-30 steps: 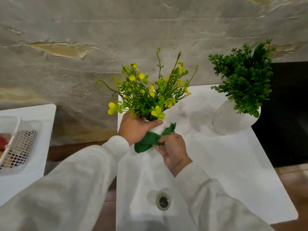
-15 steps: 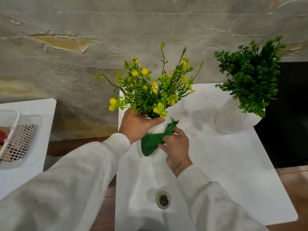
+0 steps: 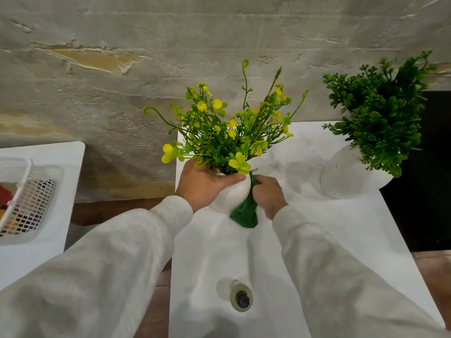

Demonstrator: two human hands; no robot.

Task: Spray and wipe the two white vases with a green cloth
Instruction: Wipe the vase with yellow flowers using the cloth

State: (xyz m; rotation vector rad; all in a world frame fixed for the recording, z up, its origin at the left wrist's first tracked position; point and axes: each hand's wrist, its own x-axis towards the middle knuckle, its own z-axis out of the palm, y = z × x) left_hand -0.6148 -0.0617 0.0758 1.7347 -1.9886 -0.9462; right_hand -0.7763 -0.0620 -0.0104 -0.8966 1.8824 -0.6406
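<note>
Wiping is under way on the near white vase (image 3: 231,195) of yellow flowers (image 3: 229,132), held above the white table (image 3: 341,240); the left hand (image 3: 205,185) wraps closed around its neck, the right hand (image 3: 267,191) pinches a green cloth (image 3: 245,213) against its side. A second white vase (image 3: 341,176) of greenery (image 3: 380,111) stands well apart, apparently awaiting its turn, and a spray bottle (image 3: 240,297) sits nearer the viewer

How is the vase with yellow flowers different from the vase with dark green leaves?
The yellow-flower vase is gripped by the left hand and rubbed with the green cloth in the right hand; the green-leaf vase stands untouched farther right on the white table. Both vases are white and rounded.
</note>
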